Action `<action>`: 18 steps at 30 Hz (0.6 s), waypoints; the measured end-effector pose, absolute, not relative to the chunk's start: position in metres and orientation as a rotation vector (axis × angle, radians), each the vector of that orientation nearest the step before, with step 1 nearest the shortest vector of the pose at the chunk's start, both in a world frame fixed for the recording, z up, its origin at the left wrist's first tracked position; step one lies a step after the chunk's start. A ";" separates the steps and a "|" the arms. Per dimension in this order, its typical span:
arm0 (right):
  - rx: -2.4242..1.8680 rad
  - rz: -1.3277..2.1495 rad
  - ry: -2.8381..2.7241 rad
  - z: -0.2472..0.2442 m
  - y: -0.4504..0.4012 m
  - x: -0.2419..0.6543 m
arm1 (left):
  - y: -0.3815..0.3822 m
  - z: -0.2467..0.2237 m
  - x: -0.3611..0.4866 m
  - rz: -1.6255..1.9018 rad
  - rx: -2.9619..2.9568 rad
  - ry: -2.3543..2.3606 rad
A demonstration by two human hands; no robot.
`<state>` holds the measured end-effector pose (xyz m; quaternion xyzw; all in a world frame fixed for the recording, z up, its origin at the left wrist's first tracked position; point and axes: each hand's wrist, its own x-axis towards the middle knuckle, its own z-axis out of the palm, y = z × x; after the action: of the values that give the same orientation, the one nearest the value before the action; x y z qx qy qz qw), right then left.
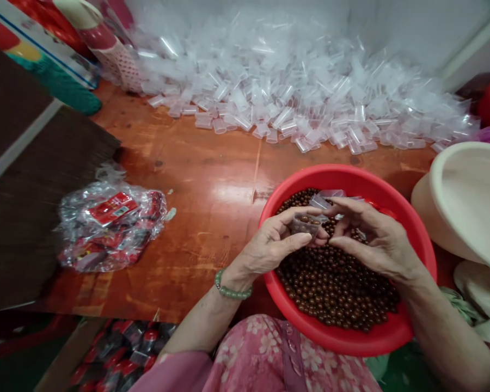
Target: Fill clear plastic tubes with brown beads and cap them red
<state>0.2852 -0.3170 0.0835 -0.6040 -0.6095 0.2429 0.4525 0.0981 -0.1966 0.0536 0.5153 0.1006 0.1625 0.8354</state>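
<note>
My left hand (275,239) is closed round a small clear plastic tube (306,226) with several brown beads inside, holding it tilted above a red basin (349,351). Close by on the right, my right hand (369,234) has its fingers curved, with a gap between thumb and forefinger. Its inner fingers are partly hidden. Glossy brown beads (335,288) fill much of the basin below both hands. A few other clear tubes (320,201) lie on the beads behind my fingers.
A heap of clear plastic tubes (269,92) spreads along the table's back. Left, a clear bag of red packets (112,223) lies beside a dark box (32,179). A cream bucket (428,212) stands at right. Red-and-dark pieces (122,348) sit below the table's front edge.
</note>
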 end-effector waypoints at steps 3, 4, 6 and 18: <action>-1.552 0.501 -1.340 0.086 -0.319 0.293 | -0.197 0.060 0.096 0.306 1.221 0.188; -1.574 0.469 -1.314 0.086 -0.319 0.296 | -0.197 0.062 0.096 0.296 1.251 0.193; -1.616 0.412 -1.281 0.085 -0.319 0.300 | -0.197 0.065 0.098 0.299 1.285 0.234; -1.979 0.533 -1.630 0.096 -0.359 0.331 | -0.203 0.064 0.100 0.160 1.460 0.285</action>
<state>0.3310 -0.3593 0.0956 -0.7301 -0.6012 0.1965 0.2587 0.1001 -0.2027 0.0642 0.6638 0.1294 0.0728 0.7330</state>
